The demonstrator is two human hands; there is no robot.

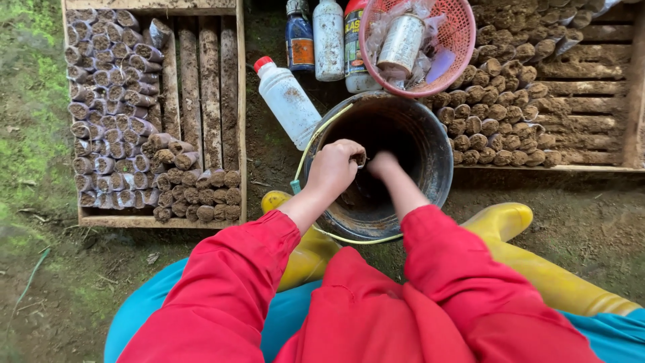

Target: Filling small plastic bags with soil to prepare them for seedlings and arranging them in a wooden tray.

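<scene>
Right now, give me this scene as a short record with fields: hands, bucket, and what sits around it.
left hand: closed on a small soil-filled bag over the bucket
right hand: reaching down inside the bucket
bucket: dark, round, between yellow boots
left of bucket: wooden tray of soil-filled bags, white bottle
behind bucket: pink basket, bottles

You wear a loose red long-sleeved jacket [356,302], its cuffs pushed up your forearms, bright blue trousers [144,312] below it, and glossy yellow rubber boots [537,259] beside the jacket's hem.
</scene>
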